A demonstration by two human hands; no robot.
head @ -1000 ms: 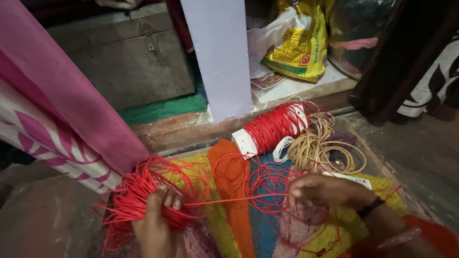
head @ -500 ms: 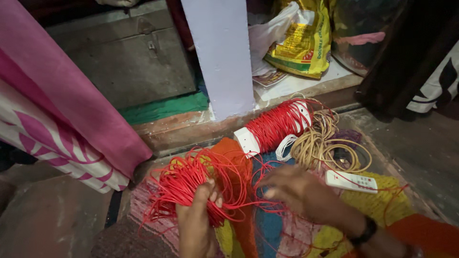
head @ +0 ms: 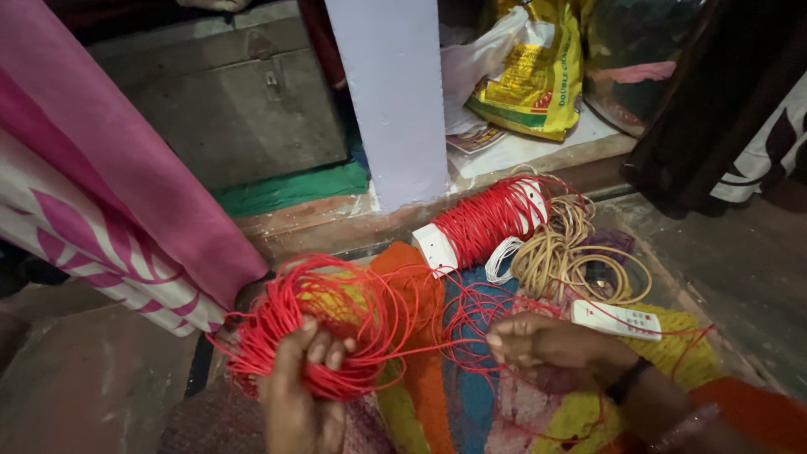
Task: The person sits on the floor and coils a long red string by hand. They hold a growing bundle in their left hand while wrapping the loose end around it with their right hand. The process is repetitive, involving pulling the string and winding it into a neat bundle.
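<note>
A big loose bundle of thin red wire (head: 315,324) is held up in the lower middle of the frame. The left hand (head: 298,395) is closed around its bottom edge, with the fingers curled over the strands. One red strand (head: 437,343) is stretched from the bundle across to the right hand (head: 542,343) in the lower right. That hand is nearly closed, and the strand is pinched at its fingertips (head: 496,343). A dark band (head: 629,380) is worn on the right wrist.

Under the hands, a knitted mat of many colours (head: 420,395) is spread on the floor, and loose red loops are scattered over it. Just above the right hand, a white remote control (head: 618,319) is laid flat. Higher up, in the middle of the frame, a white spool wound with red wire (head: 483,220) is lying on its side, touching a loose coil of tan wire (head: 567,256). A pale square pillar (head: 395,101) is seen at the top, with a yellow plastic bag (head: 534,71) to its right and pink cloth (head: 109,168) at the left.
</note>
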